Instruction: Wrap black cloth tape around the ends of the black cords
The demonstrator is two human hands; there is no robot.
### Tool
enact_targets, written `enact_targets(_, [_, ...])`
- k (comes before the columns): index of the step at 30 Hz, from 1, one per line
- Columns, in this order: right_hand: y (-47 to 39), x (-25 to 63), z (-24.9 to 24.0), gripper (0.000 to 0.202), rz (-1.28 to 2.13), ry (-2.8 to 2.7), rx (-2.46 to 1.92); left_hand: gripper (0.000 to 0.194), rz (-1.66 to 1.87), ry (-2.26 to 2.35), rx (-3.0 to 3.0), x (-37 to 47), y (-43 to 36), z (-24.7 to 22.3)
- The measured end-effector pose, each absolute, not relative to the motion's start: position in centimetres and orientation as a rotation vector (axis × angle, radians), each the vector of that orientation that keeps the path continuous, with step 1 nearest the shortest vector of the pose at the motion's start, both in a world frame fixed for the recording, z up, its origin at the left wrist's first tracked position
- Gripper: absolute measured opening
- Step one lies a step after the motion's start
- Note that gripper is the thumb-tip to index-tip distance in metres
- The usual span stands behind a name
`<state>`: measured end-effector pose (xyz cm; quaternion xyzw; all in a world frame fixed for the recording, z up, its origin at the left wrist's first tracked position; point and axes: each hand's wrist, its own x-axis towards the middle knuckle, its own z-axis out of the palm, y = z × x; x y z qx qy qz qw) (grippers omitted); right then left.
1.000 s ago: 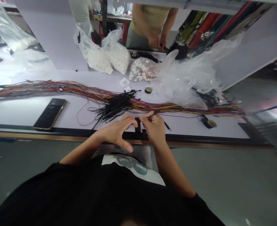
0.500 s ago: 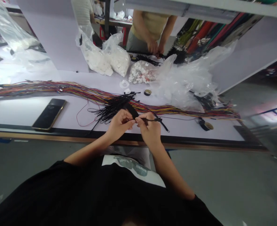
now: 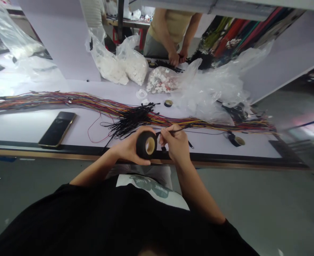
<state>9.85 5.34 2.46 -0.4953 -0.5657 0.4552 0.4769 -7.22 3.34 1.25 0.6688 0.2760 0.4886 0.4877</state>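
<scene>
My left hand (image 3: pixel 131 147) is wrapped round a roll of black tape (image 3: pixel 146 145), whose tan core faces up and to the right. Just right of the roll, my right hand (image 3: pixel 177 142) pinches a thin black cable (image 3: pixel 183 128). A short dark piece of tape shows beneath its fingertips. Behind my hands, a pile of black looped cables (image 3: pixel 133 119) lies over a long bundle of red, yellow and dark wires (image 3: pixel 98 103) that runs across the white table (image 3: pixel 18 124).
A phone (image 3: pixel 58 128) lies at left. Tape rolls rest behind (image 3: pixel 168 103) and at right (image 3: pixel 236 140). Clear bags of white parts (image 3: pixel 161 80) stand at the back, beside crumpled plastic bags (image 3: pixel 207 96). Across the table, a person's hands (image 3: pixel 178 58) work on black cables.
My hands have moved apart. The tape roll has turned in my left hand, so its core now shows. My right hand has shifted slightly right with the cable.
</scene>
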Motion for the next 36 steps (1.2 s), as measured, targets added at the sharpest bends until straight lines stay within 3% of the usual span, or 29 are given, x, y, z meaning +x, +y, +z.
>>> enact_targets(2, [5.2,10.2,3.2,0.022,1.038,-1.530,-1.271,0.077,0.993,0.657,1.782,-7.6,3.2,1.4])
enact_targets(4, [4.9,10.3,4.0,0.022,0.924,-1.648,-1.324,0.059,0.937,0.769,1.762,-7.3,3.4,1.5])
enact_targets(7, [4.4,10.1,4.4,0.024,0.820,-1.702,-1.357,0.024,1.124,1.109,1.707,-6.2,3.6,1.4])
enact_targets(11, [4.3,9.7,3.4,0.028,0.892,-1.596,-1.307,0.006,1.267,1.232,1.841,-5.0,4.0,0.9])
enact_targets(17, [4.3,9.1,2.0,0.028,1.196,-1.547,-1.165,0.016,1.363,1.297,1.876,-4.7,3.7,0.4])
enact_targets(21, [4.5,9.2,2.0,0.018,0.888,-1.645,-1.229,0.006,1.447,1.233,1.509,-4.2,3.3,0.4])
enact_targets(24, [4.7,9.5,2.2,0.015,0.763,-1.707,-1.252,0.036,1.407,1.039,1.080,-4.7,3.7,0.5])
enact_targets(29, [4.3,9.4,2.6,0.013,0.788,-1.772,-1.187,0.052,0.906,0.728,0.850,-6.4,5.4,0.1])
enact_targets(36, [4.7,9.7,2.0,0.018,0.979,-1.515,-1.286,0.042,1.114,0.861,0.992,-6.0,4.2,-0.1])
